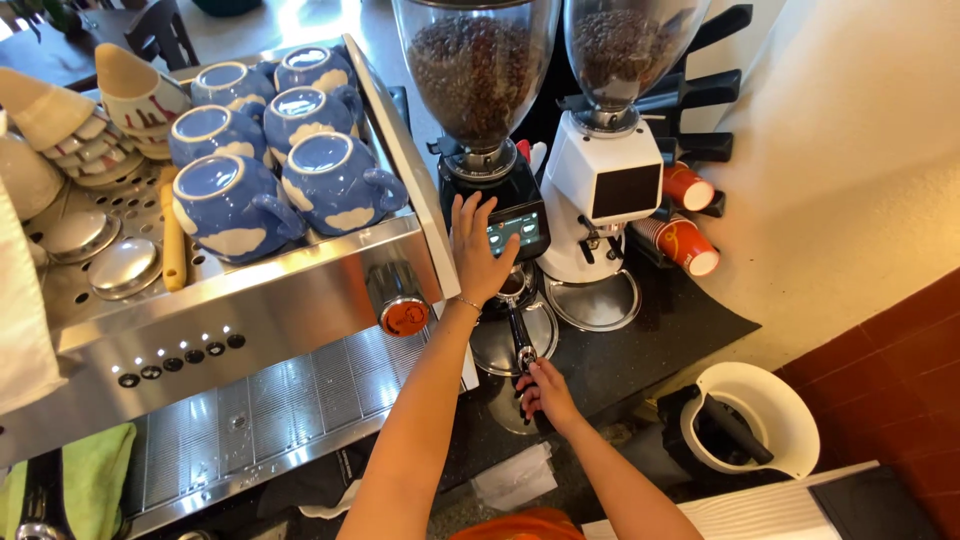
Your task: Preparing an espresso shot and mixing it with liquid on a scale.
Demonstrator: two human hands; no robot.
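Where hands meet: while the left hand [480, 250] lies flat with fingers spread against the lit screen of the black grinder [505, 205], the right hand [545, 390] is curled tight round the dark handle of the portafilter [520, 335].
Portafilter: metal basket end tucked under the black grinder's spout, handle pointing back toward the person, above a round steel tray.
Black grinder: clear funnel-shaped hopper, glossy, filled with dark roasted beans.
White grinder [603, 180]: just beside the black one, boxy matt body, same clear hopper of beans, dark square panel.
Espresso machine [300, 300]: brushed steel, ribbed front, perforated top; row of small lights.
Blue mugs [285, 150]: glazed, rounded, white cloud pattern, upended on the machine top; stacked pale cups beside them.
Paper cups [685, 215]: red, lying sideways in a black rack.
Knock box [745, 420]: white rounded rim, dark inside, near the worktop edge.
Worktop [640, 350]: dark speckled, matt.
Room: cream wall, red-brown tiles lower right; green cloth [95, 470] hanging lower left.
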